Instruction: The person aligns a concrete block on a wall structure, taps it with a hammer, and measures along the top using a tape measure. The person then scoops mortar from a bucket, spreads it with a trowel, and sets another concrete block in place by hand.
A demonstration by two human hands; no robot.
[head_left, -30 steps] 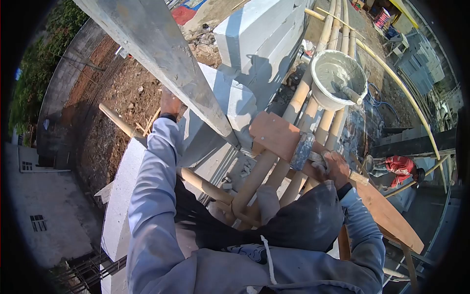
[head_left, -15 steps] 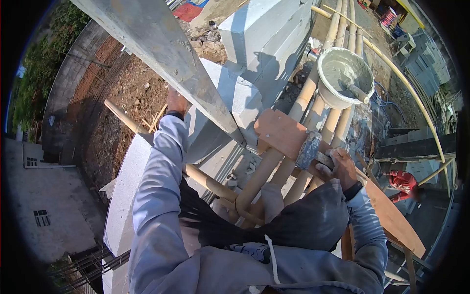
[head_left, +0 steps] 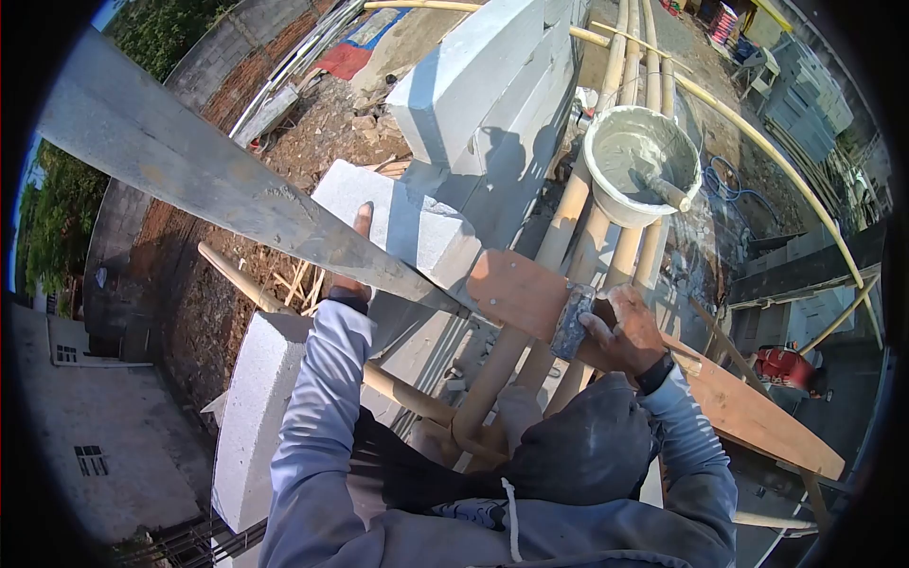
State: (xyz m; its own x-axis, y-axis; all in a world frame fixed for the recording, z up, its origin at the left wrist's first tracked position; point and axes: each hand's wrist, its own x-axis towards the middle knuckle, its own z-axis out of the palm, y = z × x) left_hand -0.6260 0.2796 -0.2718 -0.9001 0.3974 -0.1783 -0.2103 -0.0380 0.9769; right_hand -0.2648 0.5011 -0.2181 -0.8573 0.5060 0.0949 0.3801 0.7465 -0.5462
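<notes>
The hammer head (head_left: pixel 572 322) lies just left of the curved right hand (head_left: pixel 627 331), grip unclear; the left hand (head_left: pixel 363 220), partly behind the grey post (head_left: pixel 237 180), cannot be judged.

Pale block (head_left: pixel 440 237) matt, grainy; mallet head (head_left: pixel 572 324) scuffed, mottled; bamboo poles (head_left: pixel 565 213) smooth; sleeves (head_left: pixel 320 388) matt cloth.
</notes>
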